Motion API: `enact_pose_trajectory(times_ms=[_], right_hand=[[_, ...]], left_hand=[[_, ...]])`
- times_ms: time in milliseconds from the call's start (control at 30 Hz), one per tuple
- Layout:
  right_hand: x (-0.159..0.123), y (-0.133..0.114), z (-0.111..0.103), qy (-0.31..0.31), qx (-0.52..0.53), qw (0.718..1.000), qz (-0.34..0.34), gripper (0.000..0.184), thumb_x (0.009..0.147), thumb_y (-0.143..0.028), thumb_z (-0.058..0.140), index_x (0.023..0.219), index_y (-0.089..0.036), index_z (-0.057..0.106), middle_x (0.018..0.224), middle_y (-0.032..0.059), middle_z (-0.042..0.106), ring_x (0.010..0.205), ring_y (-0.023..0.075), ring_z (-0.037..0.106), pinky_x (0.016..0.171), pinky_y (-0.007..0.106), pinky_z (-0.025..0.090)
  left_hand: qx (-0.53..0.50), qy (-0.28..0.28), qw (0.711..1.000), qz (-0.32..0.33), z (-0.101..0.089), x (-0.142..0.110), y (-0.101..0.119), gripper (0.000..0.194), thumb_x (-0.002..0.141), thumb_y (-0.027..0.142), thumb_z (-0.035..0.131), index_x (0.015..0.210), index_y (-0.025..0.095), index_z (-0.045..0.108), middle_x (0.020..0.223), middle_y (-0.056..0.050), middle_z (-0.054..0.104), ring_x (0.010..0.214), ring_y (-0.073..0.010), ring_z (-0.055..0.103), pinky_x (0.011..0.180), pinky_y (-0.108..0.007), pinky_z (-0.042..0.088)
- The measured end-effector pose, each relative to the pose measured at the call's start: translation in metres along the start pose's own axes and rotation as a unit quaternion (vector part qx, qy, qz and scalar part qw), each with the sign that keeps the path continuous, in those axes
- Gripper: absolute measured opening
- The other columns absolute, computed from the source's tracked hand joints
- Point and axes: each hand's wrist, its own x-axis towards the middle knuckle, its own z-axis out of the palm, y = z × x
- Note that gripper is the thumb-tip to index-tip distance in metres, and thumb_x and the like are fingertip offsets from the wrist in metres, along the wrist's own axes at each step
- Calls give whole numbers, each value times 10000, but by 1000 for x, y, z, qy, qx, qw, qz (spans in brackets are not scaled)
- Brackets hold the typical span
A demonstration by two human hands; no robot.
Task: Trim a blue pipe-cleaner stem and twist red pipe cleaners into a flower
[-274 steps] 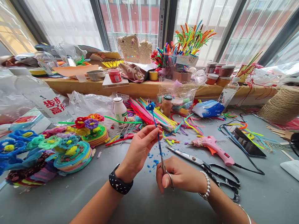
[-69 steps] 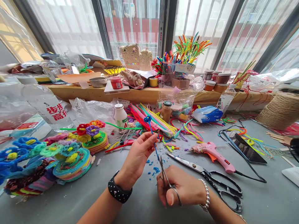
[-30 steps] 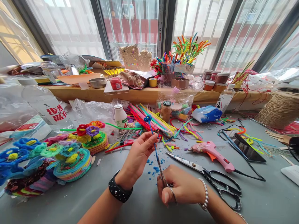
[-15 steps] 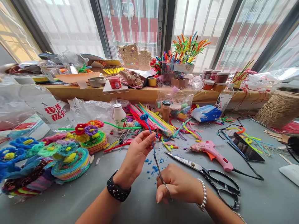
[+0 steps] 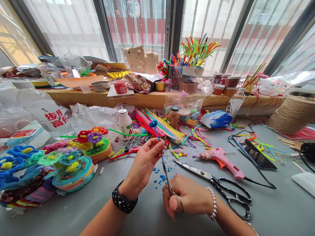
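Note:
My left hand pinches a blue pipe cleaner between thumb and fingertips. It stands nearly upright, its top curled into a small fluffy knot. In my right hand is a small pair of metal scissors, thumb and fingers closed about the handles. The blades point up and meet the pipe cleaner's lower end, just below my left fingers. Bits of blue fuzz lie scattered on the grey table behind the scissors.
Large black-handled scissors and a pink glue gun with its cord lie to the right. On the left stand fuzzy flower pieces. Behind are bundled pipe cleaners, a white bottle and a brown jar.
The small scissors have turned a little in my right hand, and their blades now show more plainly at the pipe cleaner. My left hand keeps its hold almost unmoved.

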Motion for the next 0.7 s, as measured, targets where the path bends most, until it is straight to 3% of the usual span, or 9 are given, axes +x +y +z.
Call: enact_pose_trajectory(times_ms=[200, 467, 700], right_hand=[[3, 2, 0, 22, 20, 999, -19, 709, 687, -676, 191, 466, -104, 547, 424, -19, 428, 439, 64, 419, 471, 180, 332], [6, 1, 3, 45, 52, 997, 22, 619, 700, -628, 313, 413, -117, 513, 394, -31, 434, 396, 51, 417, 471, 160, 366], [3, 7, 4, 15, 34, 999, -13, 731, 686, -681, 155, 512, -99, 563, 458, -10, 453, 454, 67, 429, 485, 180, 350]], left_hand=[[-5, -3, 1000, 5, -1, -1, -1, 148, 616, 151, 644, 735, 158, 558, 676, 40, 528, 544, -30, 485, 533, -145, 396], [-7, 16, 1000, 11, -2, 3, -1, 156, 593, 164, 660, 720, 173, 569, 642, 53, 543, 529, -27, 490, 524, -138, 386], [-1, 7, 1000, 0, -1, 1, -2, 150, 608, 177, 651, 726, 168, 557, 634, 53, 540, 528, -28, 486, 530, -147, 386]])
